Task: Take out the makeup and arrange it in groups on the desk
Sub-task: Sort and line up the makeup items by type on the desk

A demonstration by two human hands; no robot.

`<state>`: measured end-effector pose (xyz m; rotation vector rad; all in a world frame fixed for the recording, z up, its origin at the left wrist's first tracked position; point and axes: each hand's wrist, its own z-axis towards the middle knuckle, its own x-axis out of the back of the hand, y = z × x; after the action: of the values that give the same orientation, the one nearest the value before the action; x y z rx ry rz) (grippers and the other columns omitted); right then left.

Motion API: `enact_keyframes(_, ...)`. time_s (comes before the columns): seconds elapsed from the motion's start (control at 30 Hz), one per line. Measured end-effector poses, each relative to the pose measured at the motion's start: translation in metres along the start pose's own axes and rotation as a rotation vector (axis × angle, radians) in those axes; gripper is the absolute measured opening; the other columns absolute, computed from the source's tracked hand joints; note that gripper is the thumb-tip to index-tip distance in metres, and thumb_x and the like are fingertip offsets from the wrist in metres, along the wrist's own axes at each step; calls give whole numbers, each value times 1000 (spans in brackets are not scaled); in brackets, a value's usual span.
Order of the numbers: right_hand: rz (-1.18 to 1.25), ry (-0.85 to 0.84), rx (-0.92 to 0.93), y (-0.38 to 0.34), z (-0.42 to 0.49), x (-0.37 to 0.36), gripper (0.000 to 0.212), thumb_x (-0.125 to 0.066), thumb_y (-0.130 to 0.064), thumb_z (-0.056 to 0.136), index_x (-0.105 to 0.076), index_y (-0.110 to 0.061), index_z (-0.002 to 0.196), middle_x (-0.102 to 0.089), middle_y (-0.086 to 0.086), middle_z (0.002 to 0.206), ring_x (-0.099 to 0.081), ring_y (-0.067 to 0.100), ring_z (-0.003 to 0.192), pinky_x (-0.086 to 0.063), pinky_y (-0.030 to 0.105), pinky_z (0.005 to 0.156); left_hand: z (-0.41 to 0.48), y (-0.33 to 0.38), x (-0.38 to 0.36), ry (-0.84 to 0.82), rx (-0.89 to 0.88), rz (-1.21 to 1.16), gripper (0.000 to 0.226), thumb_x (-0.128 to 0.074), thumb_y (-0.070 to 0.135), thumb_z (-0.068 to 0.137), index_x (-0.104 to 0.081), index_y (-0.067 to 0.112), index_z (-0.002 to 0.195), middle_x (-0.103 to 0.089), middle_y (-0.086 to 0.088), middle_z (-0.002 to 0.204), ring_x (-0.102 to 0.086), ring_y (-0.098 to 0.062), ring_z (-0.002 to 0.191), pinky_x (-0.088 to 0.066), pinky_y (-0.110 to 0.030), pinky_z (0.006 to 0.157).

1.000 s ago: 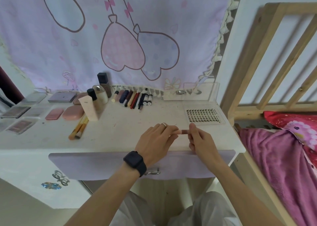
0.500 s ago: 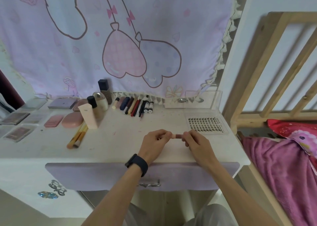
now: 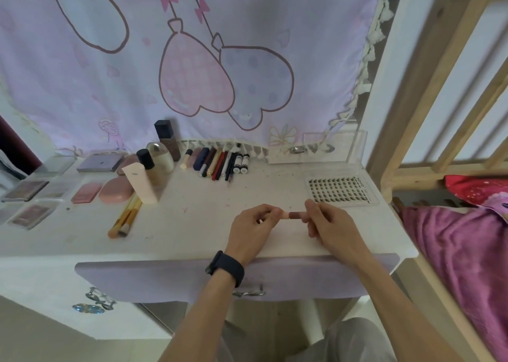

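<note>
A small pink tube [image 3: 293, 215], judged light, rigid and smooth, best taken round the barrel, is pinched at its ends by the left hand [image 3: 251, 231] and right hand [image 3: 334, 228] over the desk [image 3: 192, 224]; a lash tray [image 3: 341, 190] is seen at one o'clock, pens [image 3: 220, 162] at eleven

Above the front of the white bench [image 3: 192, 224], the left grip [image 3: 254, 228] and right grip [image 3: 334, 224] each pinch one end of a small makeup tube [image 3: 292, 215]. It is held level, pale pink toward the left and brownish toward the right. A black watch [image 3: 226, 268] sits on the left wrist. Just beyond the right grip lies a false-lash tray [image 3: 341, 190]. At the back is a row of pencils and lip tubes [image 3: 217, 162]. Left of it are bottles [image 3: 165, 144], pink compacts [image 3: 115, 190], two brushes [image 3: 126, 216] and palettes [image 3: 27, 191].
</note>
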<state>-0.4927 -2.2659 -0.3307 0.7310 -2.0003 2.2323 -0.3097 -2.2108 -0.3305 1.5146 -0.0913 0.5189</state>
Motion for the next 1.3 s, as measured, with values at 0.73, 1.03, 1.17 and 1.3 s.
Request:
enact_keyframes(0.73, 258, 51, 43, 7, -5, 6, 8, -69, -29, 96, -67, -33, 102, -71, -12, 100, -62, 13, 59, -48, 22, 50, 2, -3, -3, 20, 6, -25, 21, -59, 35, 99, -77, 28, 92, -57, 24, 61, -43, 0, 59, -31, -23, 61)
enact_keyframes(1.03, 207, 67, 36, 8, -6, 5, 11, -64, -30, 99, -70, -33, 91, -73, -4, 82, -50, 10, 51, -44, 20, 49, 1, 0, -3, 1, 6, -65, 23, -57, 37, 100, -78, 32, 91, -66, 10, 72, -44, -5, 62, -33, -25, 63)
enact_keyframes(1.17, 274, 89, 96, 9, -8, 6, 22, -62, -11, 99, -67, -32, 98, -74, -4, 101, -55, 13, 54, -48, 23, 51, 0, 1, -2, 2, 28, -95, 25, -56, 36, 101, -78, 34, 90, -76, 4, 92, -61, -30, 92, -41, -33, 79)
enact_keyframes(1.3, 304, 92, 65, 5, -8, 3, 12, -66, -38, 97, -66, -33, 108, -74, -3, 95, -56, 14, 53, -46, 22, 48, 0, 0, -1, 1, 22, -104, 26, -55, 36, 101, -78, 33, 90, -76, 14, 92, -63, -27, 96, -45, -36, 83)
